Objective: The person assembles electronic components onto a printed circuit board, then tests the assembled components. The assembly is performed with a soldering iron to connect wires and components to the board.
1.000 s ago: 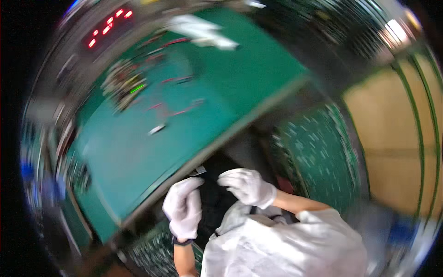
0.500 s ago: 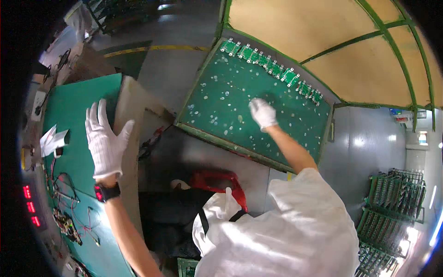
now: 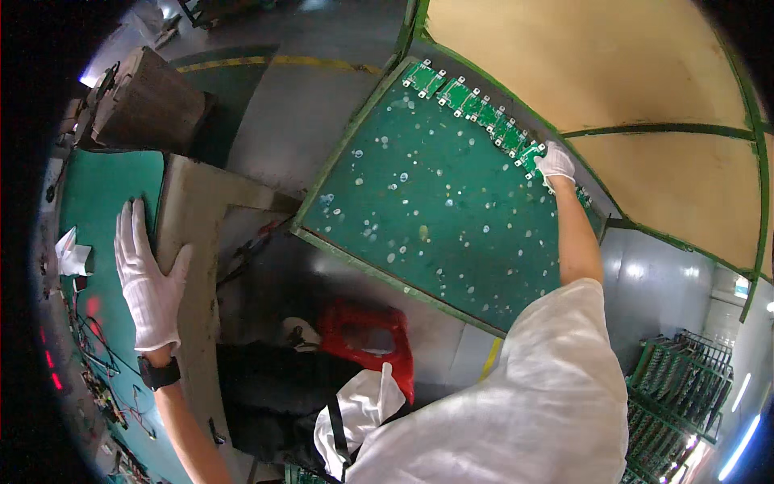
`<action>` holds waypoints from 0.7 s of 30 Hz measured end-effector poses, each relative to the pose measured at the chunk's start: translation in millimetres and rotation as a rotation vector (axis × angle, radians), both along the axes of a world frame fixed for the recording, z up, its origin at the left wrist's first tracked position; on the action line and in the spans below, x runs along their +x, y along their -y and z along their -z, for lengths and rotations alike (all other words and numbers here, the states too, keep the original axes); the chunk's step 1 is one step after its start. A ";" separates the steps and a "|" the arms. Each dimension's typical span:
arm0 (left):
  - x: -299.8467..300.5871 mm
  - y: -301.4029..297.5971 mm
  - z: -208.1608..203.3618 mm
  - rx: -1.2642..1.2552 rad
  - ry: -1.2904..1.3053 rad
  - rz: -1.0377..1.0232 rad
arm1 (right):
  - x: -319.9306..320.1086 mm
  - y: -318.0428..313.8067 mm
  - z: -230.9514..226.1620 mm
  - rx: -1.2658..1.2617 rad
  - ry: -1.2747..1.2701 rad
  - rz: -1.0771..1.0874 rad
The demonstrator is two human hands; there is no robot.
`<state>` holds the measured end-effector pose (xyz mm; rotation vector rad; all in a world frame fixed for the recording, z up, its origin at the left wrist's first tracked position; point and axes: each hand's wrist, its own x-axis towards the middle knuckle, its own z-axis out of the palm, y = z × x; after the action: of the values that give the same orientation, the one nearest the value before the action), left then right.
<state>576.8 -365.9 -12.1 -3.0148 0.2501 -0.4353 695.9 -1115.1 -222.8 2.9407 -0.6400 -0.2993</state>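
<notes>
The right hand (image 3: pixel 555 161), in a white knit glove, reaches to the far right edge of the green mat-covered side table (image 3: pixel 419 210) and rests on the row of small green circuit boards (image 3: pixel 484 117) lined along that far edge. The fingers curl over the board at the near end of the row, but whether they have pinched it or only touch it cannot be told from here. The left hand (image 3: pixel 149 278), also in a white glove with a black wristband below it, lies flat and open, fingers spread, on the near left bench, across the seam between the green bench mat (image 3: pixel 105 194) and the pale bench edge (image 3: pixel 193 266); it holds nothing.

To do this reach well, in my judgement, the braced left palm should carry the body's weight so the right arm stays light, and the fingers should take one board by its edges, clear of the silvery connectors at its ends, without nudging its neighbours out of line.

The boards are thin, rigid, rectangular and glossy green, with small metallic terminals. The side table's mat is dull green, speckled with pale round spots, and framed by a narrow green rim. Beyond it stands a tan panel (image 3: pixel 613 73) crossed by green bars. The gloves look soft and slightly ribbed; the white coat sleeve (image 3: pixel 532 387) is smooth cloth. A red plastic seat (image 3: pixel 367 335) sits below, between bench and table.
</notes>
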 end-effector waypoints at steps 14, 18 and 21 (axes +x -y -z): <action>-9.4 20.2 -5.7 -0.216 0.099 0.100 | -119.2 -132.0 -99.9 0.010 0.774 -0.720; -69.2 136.5 -28.7 -1.443 -0.197 0.118 | -165.6 -230.4 -183.9 0.223 0.902 -0.997; -110.2 164.6 -24.7 -2.266 -0.822 -0.005 | -189.1 -322.0 -223.4 0.452 0.950 -1.214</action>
<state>466.6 -530.5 12.6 -4.7562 -0.9187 2.0900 506.8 -793.2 0.6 3.0299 1.3517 1.1994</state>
